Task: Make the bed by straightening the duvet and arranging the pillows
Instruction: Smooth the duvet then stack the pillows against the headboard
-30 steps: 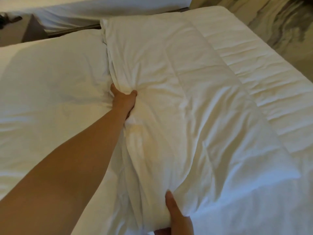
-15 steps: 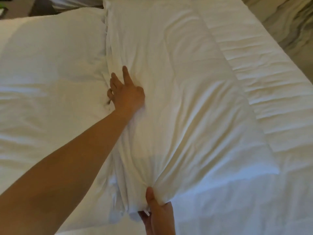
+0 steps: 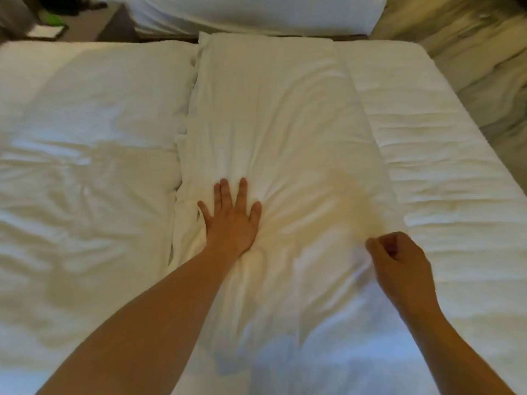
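Observation:
A long white pillow (image 3: 285, 124) lies lengthwise down the middle of the bed. My left hand (image 3: 232, 218) presses flat on its lower left part, fingers straight and spread. At the pillow's lower right edge, my right hand (image 3: 399, 263) is curled, and its fingertips seem to pinch the pillowcase where creases gather. The white duvet (image 3: 85, 172) covers the bed to the left of the pillow, wrinkled. To the right of the pillow lies the ribbed white sheet (image 3: 445, 172).
A second white bed (image 3: 256, 12) stands across the far end. A dark nightstand (image 3: 117, 27) with small items sits at the top left. Patterned carpet (image 3: 490, 67) runs along the bed's right edge.
My left hand has slid down the pillow towards me and now lies flat. My right hand left the pillow's near corner and moved up to its right edge. The view shifted to face the bed squarely.

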{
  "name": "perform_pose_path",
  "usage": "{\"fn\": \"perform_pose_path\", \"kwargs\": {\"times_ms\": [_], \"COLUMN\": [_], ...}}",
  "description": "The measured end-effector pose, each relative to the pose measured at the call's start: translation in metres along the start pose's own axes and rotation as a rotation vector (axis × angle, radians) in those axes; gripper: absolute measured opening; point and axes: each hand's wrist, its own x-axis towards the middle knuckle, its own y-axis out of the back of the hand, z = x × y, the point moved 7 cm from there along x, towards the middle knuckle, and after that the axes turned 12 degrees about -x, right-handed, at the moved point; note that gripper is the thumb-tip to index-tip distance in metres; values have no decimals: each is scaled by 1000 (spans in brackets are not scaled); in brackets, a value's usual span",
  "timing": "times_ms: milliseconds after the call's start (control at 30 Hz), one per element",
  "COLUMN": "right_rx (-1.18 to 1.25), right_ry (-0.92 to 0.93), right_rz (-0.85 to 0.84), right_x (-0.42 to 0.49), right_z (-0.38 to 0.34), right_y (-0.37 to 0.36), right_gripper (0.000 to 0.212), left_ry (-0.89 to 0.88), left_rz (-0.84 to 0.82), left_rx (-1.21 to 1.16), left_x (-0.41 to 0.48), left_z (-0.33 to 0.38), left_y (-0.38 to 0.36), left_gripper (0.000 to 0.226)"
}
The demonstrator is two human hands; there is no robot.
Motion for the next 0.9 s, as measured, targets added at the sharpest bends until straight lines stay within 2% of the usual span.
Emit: {"fn": "perform_pose_path", "kwargs": {"times_ms": [33,67,133,233,333,433,567,667,767,900], "right_rx": [-93,-152,-48,222,318,355,489,559,589,564], "right_ry": [-5,-42,-143,-240,-279,-288,-262,-220,-128,58], "right_rz": [62,50,-126,-371,-455,-463,-408,-358,-350,-368], "right_x": [29,55,93,116,116,111,93,76,45,-9], "right_z": [5,12,23,36,49,46,27,11,-33,-128], "right_y": [8,9,-1,-22,-30,-28,-14,10,43,75], "right_gripper": [32,50,75,85,91,95,72,63,45,31], "left_ry": [-5,-5,8,18,26,30,29,21,38,92], "left_rz": [11,22,31,34,15,-16,3,65,110,96], "left_rx": [-7,-11,-6,0,-15,-56,-176,-387,-591,-837], "left_x": [-3,-5,-8,-9,-8,-6,-5,-12,-19,-13], "left_z": [0,0,0,0,0,-2,-10,-20,-31,-51], "left_y": [0,0,1,2,1,-1,-2,2,6,18], "left_gripper": [68,68,67,67,67,66,64,58,62,42]}}
